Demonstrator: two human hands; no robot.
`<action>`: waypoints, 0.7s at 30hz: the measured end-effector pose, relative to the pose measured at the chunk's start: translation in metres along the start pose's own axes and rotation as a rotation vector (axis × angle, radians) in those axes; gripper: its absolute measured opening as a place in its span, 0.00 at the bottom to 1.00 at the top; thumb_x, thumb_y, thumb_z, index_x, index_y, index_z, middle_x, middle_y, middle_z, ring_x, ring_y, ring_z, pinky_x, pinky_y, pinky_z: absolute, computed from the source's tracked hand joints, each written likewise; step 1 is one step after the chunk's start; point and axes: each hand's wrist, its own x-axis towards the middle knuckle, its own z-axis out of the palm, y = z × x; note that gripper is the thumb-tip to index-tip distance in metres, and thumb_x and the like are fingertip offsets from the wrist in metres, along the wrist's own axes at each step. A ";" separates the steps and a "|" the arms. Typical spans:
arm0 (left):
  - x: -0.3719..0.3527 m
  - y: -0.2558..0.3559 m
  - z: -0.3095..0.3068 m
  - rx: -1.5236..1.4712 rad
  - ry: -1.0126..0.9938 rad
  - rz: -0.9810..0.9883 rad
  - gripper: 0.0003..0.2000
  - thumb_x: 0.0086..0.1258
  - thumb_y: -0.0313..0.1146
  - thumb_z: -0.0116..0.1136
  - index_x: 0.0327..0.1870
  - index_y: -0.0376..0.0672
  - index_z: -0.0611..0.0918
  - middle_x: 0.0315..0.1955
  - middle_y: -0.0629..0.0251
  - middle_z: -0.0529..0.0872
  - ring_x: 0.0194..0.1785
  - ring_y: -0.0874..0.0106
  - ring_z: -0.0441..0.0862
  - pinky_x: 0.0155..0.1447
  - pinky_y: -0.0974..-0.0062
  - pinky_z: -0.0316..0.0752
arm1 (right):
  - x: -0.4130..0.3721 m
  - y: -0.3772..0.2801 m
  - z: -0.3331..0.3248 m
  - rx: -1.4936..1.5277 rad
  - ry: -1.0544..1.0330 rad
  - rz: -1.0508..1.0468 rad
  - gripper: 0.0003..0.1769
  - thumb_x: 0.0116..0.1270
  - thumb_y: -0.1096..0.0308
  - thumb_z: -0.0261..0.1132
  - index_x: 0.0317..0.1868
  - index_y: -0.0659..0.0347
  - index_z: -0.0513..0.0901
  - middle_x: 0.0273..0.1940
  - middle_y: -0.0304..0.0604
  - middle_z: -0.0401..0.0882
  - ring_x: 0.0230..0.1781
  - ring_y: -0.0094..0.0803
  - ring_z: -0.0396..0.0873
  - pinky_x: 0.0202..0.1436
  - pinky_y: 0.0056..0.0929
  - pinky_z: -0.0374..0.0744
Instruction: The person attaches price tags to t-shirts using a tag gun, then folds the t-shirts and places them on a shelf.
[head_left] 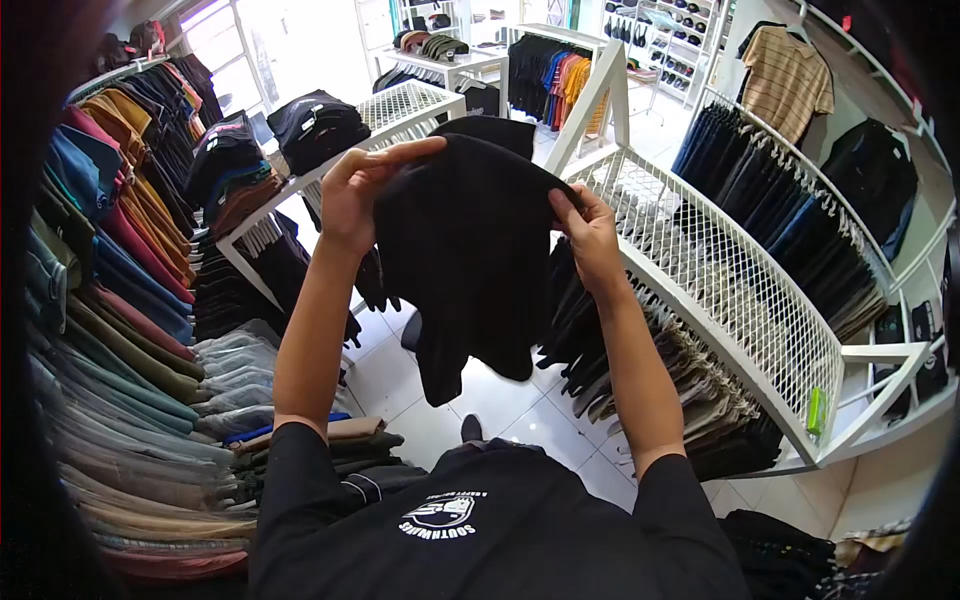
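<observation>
A black garment (470, 250) hangs in front of me at chest height, its lower end falling in two uneven points over the floor. Its exact kind cannot be made out. My left hand (358, 195) grips its upper left edge, with the fingers reaching along the cloth toward the top. At the upper right edge, my right hand (592, 238) pinches the cloth between thumb and fingers. Part of the black cloth folds back behind the top.
Clothes of many colours (130, 230) hang along the left wall. Folded black clothes (318, 130) lie on a white rack at the left. A white mesh-topped rack (720, 270) with hanging garments stands close on my right. Tiled floor (500, 410) shows below.
</observation>
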 end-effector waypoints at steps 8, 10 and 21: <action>-0.014 -0.089 0.038 0.146 0.130 -0.586 0.33 0.69 0.43 0.74 0.66 0.29 0.75 0.58 0.46 0.84 0.61 0.62 0.83 0.66 0.67 0.78 | -0.024 -0.029 -0.019 -0.249 0.017 -0.083 0.05 0.74 0.71 0.69 0.42 0.65 0.87 0.34 0.31 0.85 0.33 0.13 0.76 0.39 0.17 0.75; 0.006 -0.109 0.047 0.001 0.087 -0.529 0.25 0.73 0.43 0.70 0.61 0.33 0.80 0.50 0.57 0.88 0.53 0.70 0.86 0.61 0.72 0.80 | -0.041 -0.041 -0.030 -0.250 0.099 -0.100 0.05 0.74 0.71 0.69 0.42 0.65 0.87 0.34 0.31 0.85 0.33 0.13 0.76 0.39 0.17 0.76; 0.113 -0.092 0.193 0.273 -0.319 -0.123 0.20 0.80 0.46 0.60 0.52 0.34 0.84 0.35 0.71 0.88 0.38 0.84 0.82 0.41 0.79 0.79 | -0.153 -0.033 -0.098 -0.355 0.446 -0.116 0.21 0.62 0.62 0.81 0.50 0.63 0.83 0.41 0.36 0.82 0.41 0.20 0.79 0.45 0.22 0.76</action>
